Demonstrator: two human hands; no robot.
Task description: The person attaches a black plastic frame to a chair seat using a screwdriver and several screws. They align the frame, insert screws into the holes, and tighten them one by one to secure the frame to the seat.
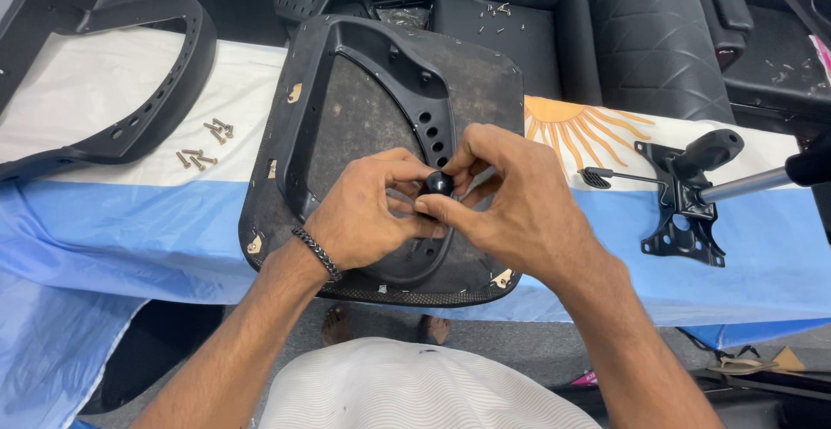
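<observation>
While the upturned seat base lies on the desk, a small black knob is pinched by both the left hand and the right hand. Loose screws are seen to the left, a metal tilt mechanism to the right.

Chair seat base sits mid-table, plastic armrest frame lying on it; both hands crowd its near half. Left of seat base: open cloth, except loose screws and second armrest loop farther left. Right of seat base: free cloth strip, then tilt mechanism plate with metal lever blocking.
</observation>
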